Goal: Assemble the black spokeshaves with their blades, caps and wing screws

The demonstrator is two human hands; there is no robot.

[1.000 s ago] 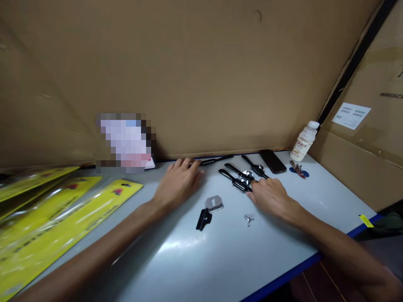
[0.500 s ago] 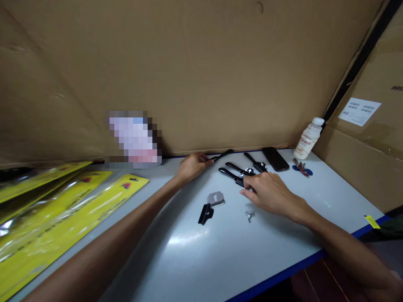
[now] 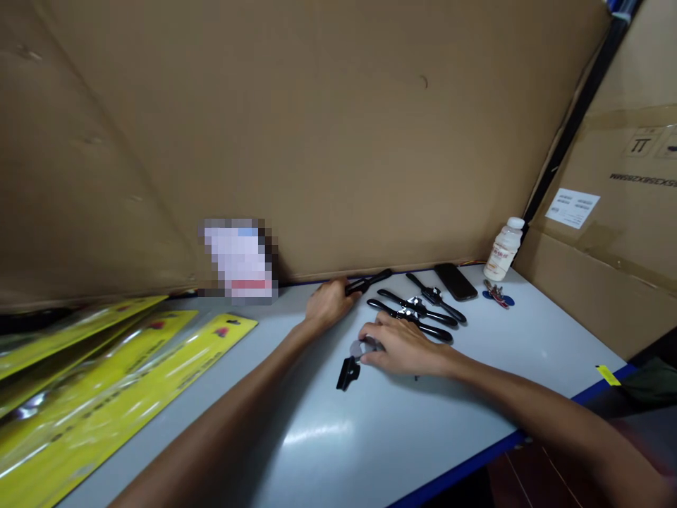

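Observation:
My left hand (image 3: pixel 328 307) is closed around one end of a black spokeshave body (image 3: pixel 376 279) near the back edge of the table. My right hand (image 3: pixel 405 347) has its thumb and fingers on a grey metal blade (image 3: pixel 356 350), partly covering it. Just in front of that blade lies a black cap piece (image 3: pixel 347 374). Beyond my right hand, three black spokeshaves rest side by side: a near one (image 3: pixel 438 332), a middle one (image 3: pixel 434 317) and a far one (image 3: pixel 449 308). A small metal bit (image 3: pixel 417 378) peeks out from under my right hand.
Yellow-carded clear packs (image 3: pixel 211 349) cover the left side of the table. At the back right are a black phone (image 3: pixel 455 281), a white bottle (image 3: pixel 502 250) and keys with blue tags (image 3: pixel 497 295). Cardboard (image 3: pixel 338 141) walls the back; a blurred-out item leans there.
My right hand has moved from the spokeshaves leftward and closer to me, onto the grey blade. My left hand keeps hold of the spokeshave body. The camera view has shifted slightly.

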